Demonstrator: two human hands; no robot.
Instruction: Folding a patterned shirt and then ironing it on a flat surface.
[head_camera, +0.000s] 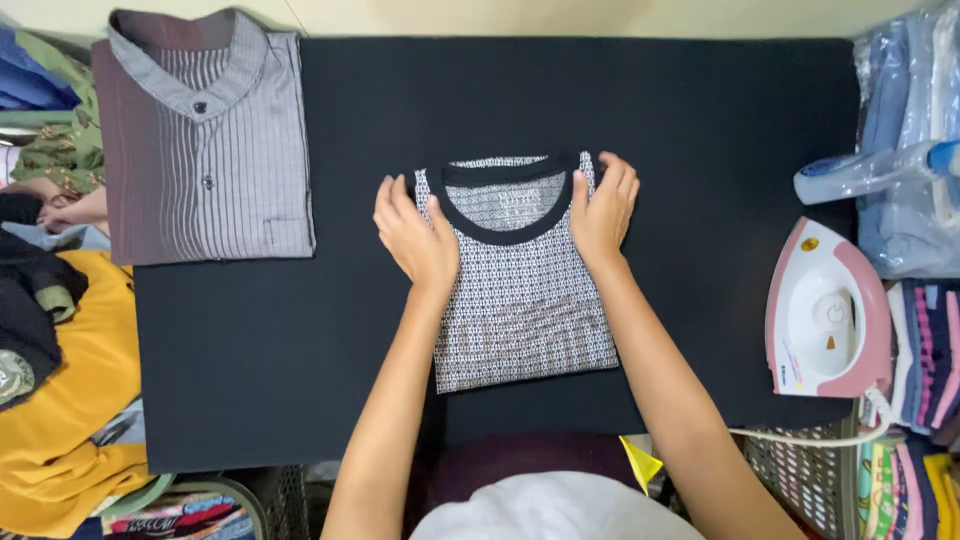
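Observation:
A folded patterned black-and-white T-shirt (520, 300) with a black round collar lies in the middle of the black table (700, 150). My left hand (415, 235) rests flat on the shirt's upper left edge, beside the collar. On the upper right edge, my right hand (603, 205) presses down with its fingers spread near the collar's end. Both hands lie on the fabric without gripping it.
A folded grey striped button shirt (205, 140) lies at the table's far left corner. A pink-and-white iron (825, 315) stands at the right edge, with a spray bottle (870, 172) above it. Piles of clothes (60, 380) sit left and right; baskets stand below.

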